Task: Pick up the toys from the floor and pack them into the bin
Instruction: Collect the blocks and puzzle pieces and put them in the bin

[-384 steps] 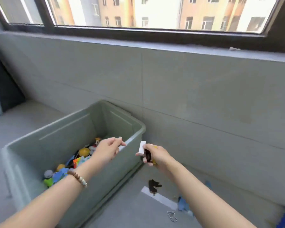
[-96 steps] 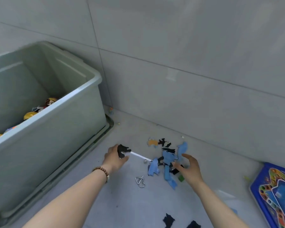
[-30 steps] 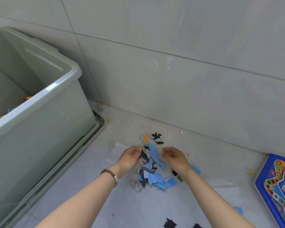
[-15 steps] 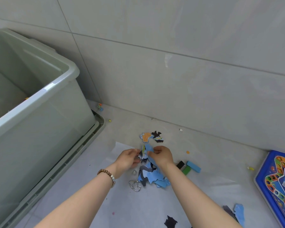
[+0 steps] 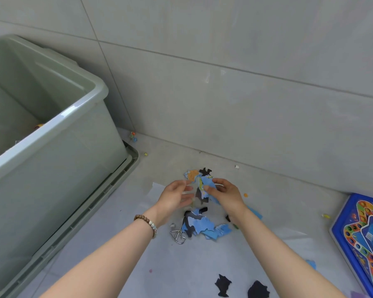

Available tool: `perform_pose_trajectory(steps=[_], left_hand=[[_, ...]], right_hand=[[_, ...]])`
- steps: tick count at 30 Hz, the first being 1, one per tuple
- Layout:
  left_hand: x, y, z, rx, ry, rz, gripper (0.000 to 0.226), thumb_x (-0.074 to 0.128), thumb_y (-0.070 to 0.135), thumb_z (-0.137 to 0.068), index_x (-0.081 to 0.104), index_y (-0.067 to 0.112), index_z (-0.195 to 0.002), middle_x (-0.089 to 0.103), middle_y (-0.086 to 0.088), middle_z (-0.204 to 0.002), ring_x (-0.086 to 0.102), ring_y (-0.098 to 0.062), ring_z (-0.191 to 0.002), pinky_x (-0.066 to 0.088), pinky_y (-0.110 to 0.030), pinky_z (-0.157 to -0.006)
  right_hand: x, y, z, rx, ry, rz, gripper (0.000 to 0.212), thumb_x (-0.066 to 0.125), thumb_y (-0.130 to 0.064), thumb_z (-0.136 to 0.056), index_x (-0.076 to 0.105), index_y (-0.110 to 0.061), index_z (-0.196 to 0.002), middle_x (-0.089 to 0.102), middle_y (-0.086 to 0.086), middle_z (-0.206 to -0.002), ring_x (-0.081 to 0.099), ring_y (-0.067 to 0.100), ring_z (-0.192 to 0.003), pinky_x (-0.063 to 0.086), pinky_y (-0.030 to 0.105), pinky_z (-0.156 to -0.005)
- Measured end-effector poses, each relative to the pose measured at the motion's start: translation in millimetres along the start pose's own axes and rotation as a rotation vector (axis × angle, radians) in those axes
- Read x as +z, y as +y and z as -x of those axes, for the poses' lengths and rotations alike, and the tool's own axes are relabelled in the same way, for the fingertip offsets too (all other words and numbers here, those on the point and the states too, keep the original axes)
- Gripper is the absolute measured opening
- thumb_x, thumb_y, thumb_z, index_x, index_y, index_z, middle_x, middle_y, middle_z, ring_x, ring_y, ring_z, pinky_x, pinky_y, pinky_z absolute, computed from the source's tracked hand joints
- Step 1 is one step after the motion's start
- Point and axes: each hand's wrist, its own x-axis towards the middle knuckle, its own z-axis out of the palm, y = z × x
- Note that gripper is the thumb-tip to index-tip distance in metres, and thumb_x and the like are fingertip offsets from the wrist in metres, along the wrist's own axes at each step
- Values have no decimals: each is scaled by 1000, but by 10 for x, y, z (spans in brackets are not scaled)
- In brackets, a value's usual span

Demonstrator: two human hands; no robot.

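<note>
Right grip (image 5: 223, 194) now clutches the gathered pieces (image 5: 207, 183); left grip (image 5: 174, 195) has let go, fingers loose. Bin (image 5: 80, 106) waits at nine o'clock; more litter the floor (image 5: 164, 163).

Blue puzzle pieces (image 5: 206, 184) in right grip (image 5: 225, 195)

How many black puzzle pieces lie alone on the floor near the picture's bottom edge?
2: the left black piece and the right black piece, side by side, apart from the pile. Others may hide in that pile.
</note>
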Motion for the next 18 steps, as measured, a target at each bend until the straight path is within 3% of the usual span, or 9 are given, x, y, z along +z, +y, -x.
perform_pose_trajectory(steps=[5,10,12,14,18], left_hand=[[-196,-232,178,-11,103,-297,23,38,21,-100,58,12,-106,59,-5,-101,56,-13,-77,46,-23,-65],[-400,-509,321,25,115,-536,18,44,24,-98,60,16,-104,60,-1,-103,51,-14,-85,40,-27,-77],[-423,-528,379,-3,98,-542,24,42,25,-99,60,16,-112,58,2,-105,50,-13,-88,45,-31,-82],[-395,-511,432,-67,59,-463,25,40,27,-100,58,19,-116,56,2,-98,52,-14,-83,47,-26,-71],[-265,-508,451,-143,-33,-279,22,36,25,-101,56,18,-104,58,-2,-90,58,-13,-77,45,-17,-61]], right_hand=[[-66,255,237,98,-55,120,27,76,-14,-76,60,-15,-99,64,7,-103,60,15,-91,46,16,-70],[134,466,331,35,-53,182,22,76,-9,-75,60,-11,-91,60,-4,-81,57,7,-74,42,2,-57],[158,535,317,-37,-38,318,25,79,-15,-73,61,-14,-90,58,-3,-88,56,12,-85,41,7,-67],[148,590,291,-96,1,437,32,81,-20,-68,62,-16,-93,56,0,-103,54,12,-94,40,14,-77],[190,593,313,-31,24,479,62,83,-23,-66,51,-11,-117,51,0,-106,51,13,-96,40,20,-80]])
